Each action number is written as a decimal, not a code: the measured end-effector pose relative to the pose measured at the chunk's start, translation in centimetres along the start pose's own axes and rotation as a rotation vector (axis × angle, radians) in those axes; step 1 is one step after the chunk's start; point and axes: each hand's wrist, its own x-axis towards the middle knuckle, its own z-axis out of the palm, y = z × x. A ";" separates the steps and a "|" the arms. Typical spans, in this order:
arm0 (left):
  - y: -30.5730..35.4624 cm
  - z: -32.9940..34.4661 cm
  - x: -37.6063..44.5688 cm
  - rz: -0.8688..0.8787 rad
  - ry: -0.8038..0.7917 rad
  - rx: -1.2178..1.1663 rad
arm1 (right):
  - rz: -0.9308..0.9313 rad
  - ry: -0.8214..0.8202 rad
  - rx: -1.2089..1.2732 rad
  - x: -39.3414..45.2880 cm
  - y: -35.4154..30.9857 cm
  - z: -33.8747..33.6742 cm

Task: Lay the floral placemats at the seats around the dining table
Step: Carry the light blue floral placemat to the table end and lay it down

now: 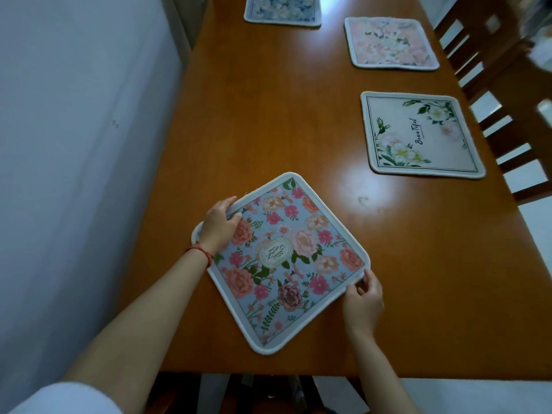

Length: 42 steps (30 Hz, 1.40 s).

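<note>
A blue placemat with pink and orange flowers lies turned like a diamond on the near end of the wooden dining table. My left hand grips its left corner, thumb on top. My right hand pinches its right corner. A cream placemat with white flowers and lettering lies flat by the right edge. Beyond it sits a pink floral placemat. At the far end a blue floral placemat is partly cut off by the frame.
A white wall runs close along the table's left side. Wooden chairs stand along the right side. A chair back shows below the near table edge.
</note>
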 end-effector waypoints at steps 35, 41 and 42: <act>-4.8 0.5 -11.1 -0.314 0.181 -0.305 | -0.084 -0.219 0.063 2.1 -2.3 0.1; -5.0 0.0 -11.2 -0.340 0.189 -0.395 | -0.150 -0.296 0.002 3.7 -3.5 0.7; -5.0 -0.1 -11.1 -0.345 0.190 -0.410 | -0.160 -0.306 -0.001 3.9 -3.6 0.9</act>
